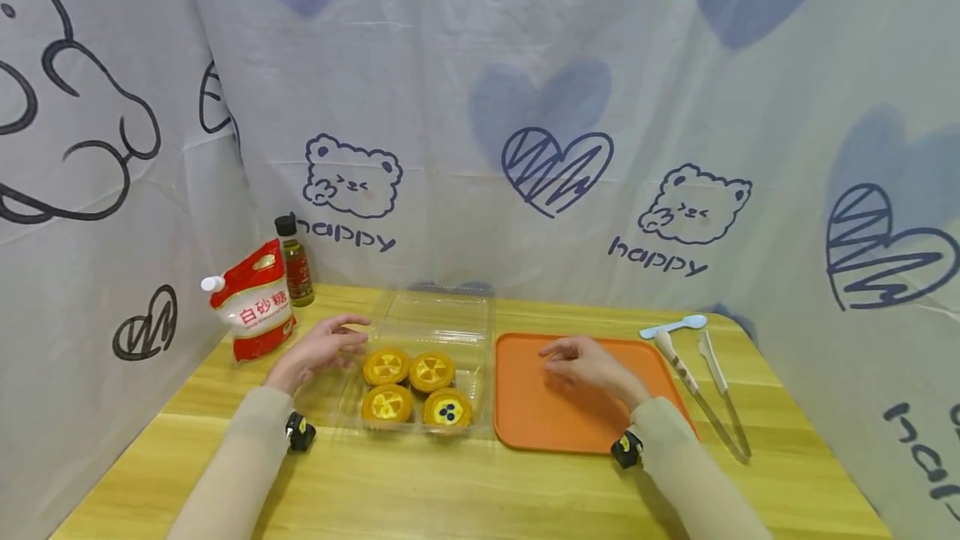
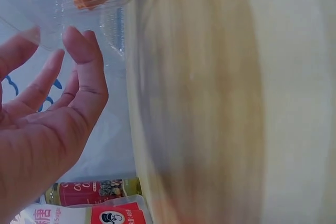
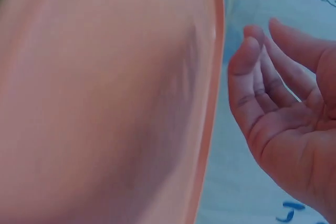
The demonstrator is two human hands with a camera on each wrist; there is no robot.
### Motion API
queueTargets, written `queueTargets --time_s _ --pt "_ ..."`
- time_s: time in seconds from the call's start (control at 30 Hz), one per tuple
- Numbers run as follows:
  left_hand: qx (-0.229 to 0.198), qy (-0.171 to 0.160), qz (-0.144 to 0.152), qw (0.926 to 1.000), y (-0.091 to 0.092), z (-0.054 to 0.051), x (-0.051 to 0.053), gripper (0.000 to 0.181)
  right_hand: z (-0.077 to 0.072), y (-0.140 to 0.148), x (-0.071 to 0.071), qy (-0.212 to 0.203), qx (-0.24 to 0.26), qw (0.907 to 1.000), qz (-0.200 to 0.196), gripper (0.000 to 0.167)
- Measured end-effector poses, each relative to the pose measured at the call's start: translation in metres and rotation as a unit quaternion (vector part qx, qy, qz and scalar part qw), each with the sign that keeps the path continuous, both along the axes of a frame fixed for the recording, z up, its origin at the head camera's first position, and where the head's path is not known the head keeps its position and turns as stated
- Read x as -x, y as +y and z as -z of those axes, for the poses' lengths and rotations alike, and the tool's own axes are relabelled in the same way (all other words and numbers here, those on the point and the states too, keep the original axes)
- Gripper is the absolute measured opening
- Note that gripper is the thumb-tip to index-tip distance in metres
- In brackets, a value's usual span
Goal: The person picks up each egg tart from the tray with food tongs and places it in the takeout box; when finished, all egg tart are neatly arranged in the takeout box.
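Note:
A clear plastic clamshell box (image 1: 480, 390), lid (image 1: 442, 319) raised at the back, holds several egg tarts (image 1: 387, 367); one tart (image 1: 447, 412) at the front right carries dark blue berries. My left hand (image 1: 322, 350) hovers by the box's left side, fingers loosely bent and holding nothing. In the left wrist view its fingertips are close to the clear plastic; I cannot tell whether they touch. Over the orange tray (image 1: 525, 415), right of the box, hangs my right hand (image 1: 588, 367) with relaxed, bent fingers. Nothing is in its grasp in the right wrist view (image 3: 289, 108).
A red and white sugar bag (image 1: 258, 307) with a white spout stands at the back left, beside a dark-capped oil bottle (image 1: 298, 269). Right of the tray lie a pale blue spatula-like utensil (image 1: 675, 326) and metal tongs (image 1: 712, 407) with light-coloured tips. A printed curtain (image 1: 450, 107) encloses the table.

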State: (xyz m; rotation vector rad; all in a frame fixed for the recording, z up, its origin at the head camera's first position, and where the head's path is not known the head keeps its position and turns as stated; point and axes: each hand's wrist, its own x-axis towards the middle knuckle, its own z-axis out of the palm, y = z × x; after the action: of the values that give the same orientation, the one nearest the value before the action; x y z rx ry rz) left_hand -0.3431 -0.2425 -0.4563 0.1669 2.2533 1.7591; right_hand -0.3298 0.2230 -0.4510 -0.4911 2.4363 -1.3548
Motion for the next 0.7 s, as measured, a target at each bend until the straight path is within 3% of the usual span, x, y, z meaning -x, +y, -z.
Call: queueTargets --time_s 0.27,0.7 --pt "0.031 0.012 -0.023 0.9992 0.004 -0.001 0.010 0.051 0.000 -0.039 0.014 0.029 0.039 0.9987 0.016 0.035" --pt "0.029 0.038 -0.055 0.9973 0.010 0.001 0.022 0.046 0.005 -0.079 0.034 -0.036 0.101 0.9941 0.011 0.038"
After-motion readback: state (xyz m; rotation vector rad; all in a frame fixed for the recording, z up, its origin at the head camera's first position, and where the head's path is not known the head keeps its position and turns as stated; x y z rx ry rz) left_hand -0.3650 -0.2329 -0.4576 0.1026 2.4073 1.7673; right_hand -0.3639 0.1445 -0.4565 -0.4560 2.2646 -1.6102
